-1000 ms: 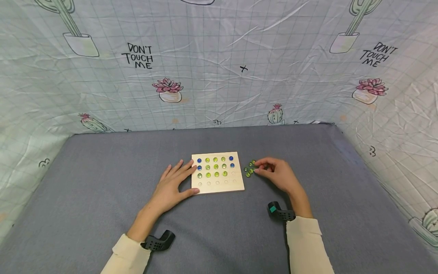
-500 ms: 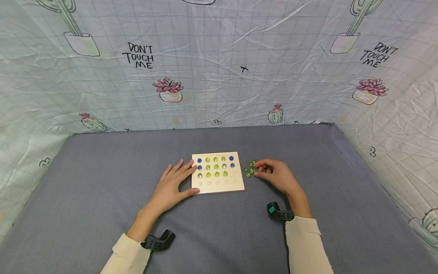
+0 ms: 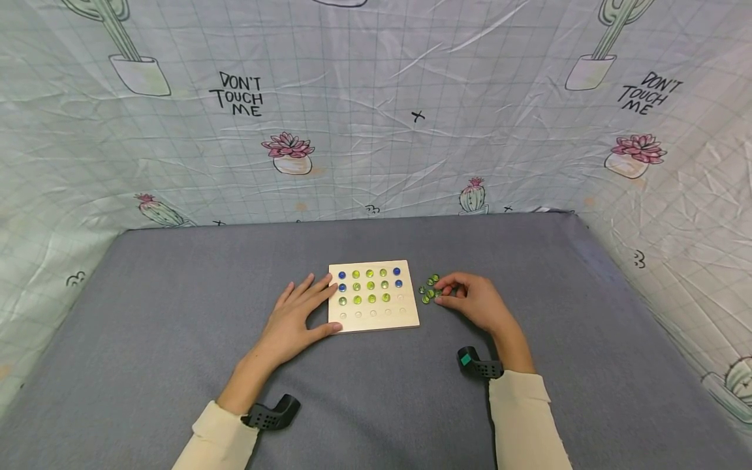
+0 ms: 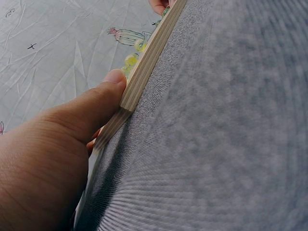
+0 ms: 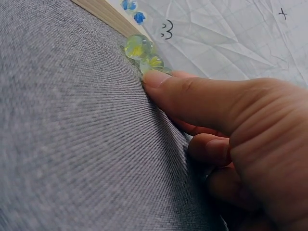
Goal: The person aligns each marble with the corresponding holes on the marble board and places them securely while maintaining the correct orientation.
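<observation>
A pale wooden board (image 3: 378,324) with rows of round hollows lies flat on the table. Green marbles (image 3: 371,286) and a few blue marbles (image 3: 398,284) fill its upper rows; the front row of hollows is bare. My left hand (image 3: 294,324) rests spread on the board's left side, thumb (image 4: 113,82) at its near corner. Just right of the board is a small cluster of loose green marbles (image 3: 430,295). My right hand (image 3: 476,301) pinches at the near right of this cluster, a marble (image 5: 153,63) at the thumb tip and index finger; the index fingertip is mostly hidden in the right wrist view.
Grey cloth (image 3: 376,405) covers the table. Behind and at both sides hangs a pale printed sheet (image 3: 364,130) meeting the table's edges. Each wrist wears a black camera band, the left band (image 3: 273,414) and the right band (image 3: 480,363).
My right hand has shifted slightly towards me, its thumb and index finger lower over the near marbles. The left hand and the board stay put.
</observation>
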{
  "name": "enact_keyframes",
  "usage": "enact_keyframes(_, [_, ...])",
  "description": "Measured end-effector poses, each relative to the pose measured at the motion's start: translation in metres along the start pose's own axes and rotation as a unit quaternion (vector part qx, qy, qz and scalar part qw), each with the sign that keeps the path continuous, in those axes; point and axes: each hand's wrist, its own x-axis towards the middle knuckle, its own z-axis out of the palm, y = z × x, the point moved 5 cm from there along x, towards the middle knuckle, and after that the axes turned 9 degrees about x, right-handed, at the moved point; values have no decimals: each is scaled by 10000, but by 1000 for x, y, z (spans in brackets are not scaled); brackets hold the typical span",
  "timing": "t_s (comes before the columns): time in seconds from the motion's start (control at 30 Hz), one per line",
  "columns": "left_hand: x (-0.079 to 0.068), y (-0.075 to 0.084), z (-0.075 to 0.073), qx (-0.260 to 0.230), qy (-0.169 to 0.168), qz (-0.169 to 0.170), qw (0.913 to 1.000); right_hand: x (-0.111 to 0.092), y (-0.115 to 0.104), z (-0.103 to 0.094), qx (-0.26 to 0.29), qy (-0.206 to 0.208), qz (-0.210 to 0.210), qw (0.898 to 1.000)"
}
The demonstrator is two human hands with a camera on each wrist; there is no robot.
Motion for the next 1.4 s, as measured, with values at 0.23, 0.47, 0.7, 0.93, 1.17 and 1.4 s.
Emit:
enact_keyframes(0.23, [0,0,0,-1,-21,-6,10000,0,0,0,4,20,32,10000])
enact_keyframes(0.47, [0,0,0,-6,-23,7,10000,-1,-1,-2,128,45,42,9999])
enact_keyframes(0.7, [0,0,-1,-30,-30,2,10000,0,-3,-4,151,105,62,9998])
enact_keyframes(0.93, [1,-1,-1,-29,-43,15,10000,1,-4,-4,116,187,21,9998])
enact_keyframes(1.17, [2,-1,-1,-24,-48,16,10000,2,-10,-3,71,236,-43,9997])
enact_keyframes(1.4, [3,-2,-2,-18,-66,14,10000,3,-18,0,128,213,-161,9996])
